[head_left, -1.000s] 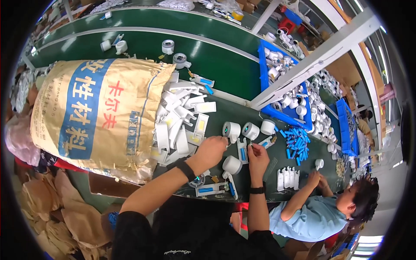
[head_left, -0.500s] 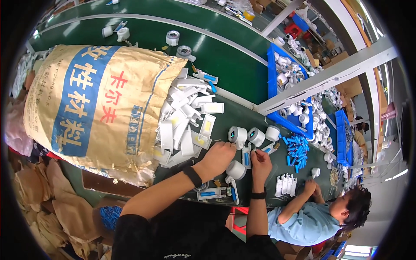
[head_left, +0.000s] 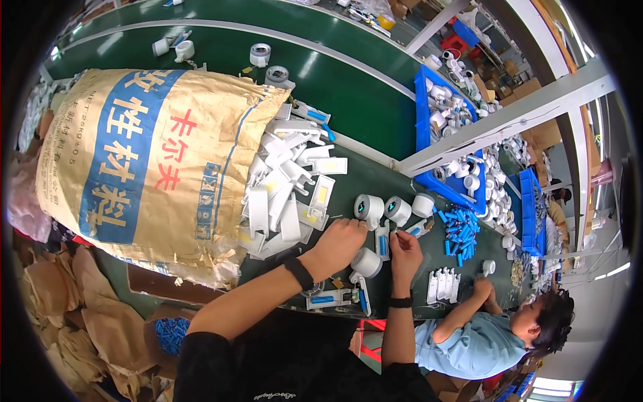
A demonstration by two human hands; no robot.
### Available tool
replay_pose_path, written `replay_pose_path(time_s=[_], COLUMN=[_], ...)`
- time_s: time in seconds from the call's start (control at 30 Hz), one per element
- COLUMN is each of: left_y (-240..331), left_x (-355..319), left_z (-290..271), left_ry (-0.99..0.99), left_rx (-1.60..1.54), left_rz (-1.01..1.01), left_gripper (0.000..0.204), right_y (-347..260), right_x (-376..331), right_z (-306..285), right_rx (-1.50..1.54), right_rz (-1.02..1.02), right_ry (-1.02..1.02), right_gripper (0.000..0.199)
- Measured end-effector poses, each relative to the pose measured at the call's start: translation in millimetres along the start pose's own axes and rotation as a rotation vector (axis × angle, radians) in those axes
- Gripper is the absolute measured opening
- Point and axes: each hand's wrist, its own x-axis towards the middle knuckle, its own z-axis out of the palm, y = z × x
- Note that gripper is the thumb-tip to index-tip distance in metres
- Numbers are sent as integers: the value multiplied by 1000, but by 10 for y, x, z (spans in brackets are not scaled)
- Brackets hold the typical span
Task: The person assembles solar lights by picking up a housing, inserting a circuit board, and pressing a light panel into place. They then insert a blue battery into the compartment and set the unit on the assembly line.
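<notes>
A slim white housing with a blue cylinder, likely a battery, in it lies between my two hands. My left hand is closed at its left side, fingertips just below a round white lamp-like head; what they hold is hidden. On the other side my right hand pinches at the housing's upper right, on something too small to name. A second round white head sits just above my right fingertips, a third farther right. Another white head rests below the housing, between my wrists.
A large paper sack spills white plastic housings at left. Blue cylinders lie piled at right, near a blue crate of white heads. A co-worker sits at right. A green conveyor belt runs behind.
The white heads on the green belt have shifted slightly left and away. My hands stay almost in place, still closed at the housing.
</notes>
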Motion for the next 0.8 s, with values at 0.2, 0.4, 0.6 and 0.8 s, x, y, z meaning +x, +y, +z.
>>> replay_pose_path(time_s=[0.2, 0.4, 0.6, 0.8], left_y=[2, -13, -3, 113], left_x=[-1, -2, 4, -31], left_z=[-1, 16, 2, -214], left_ry=[17, 24, 13, -30], left_rx=[-27, -33, -59, -26], left_rz=[-3, -7, -24, -62], left_gripper=[18, 17, 18, 36], right_y=[21, 27, 0, -124], right_x=[2, 6, 0, -25], right_z=[12, 16, 17, -84], right_rx=[-1, 8, 21, 25], right_rz=[-8, -13, -14, 133], right_ry=[-1, -8, -8, -180], right_gripper=[16, 17, 16, 46])
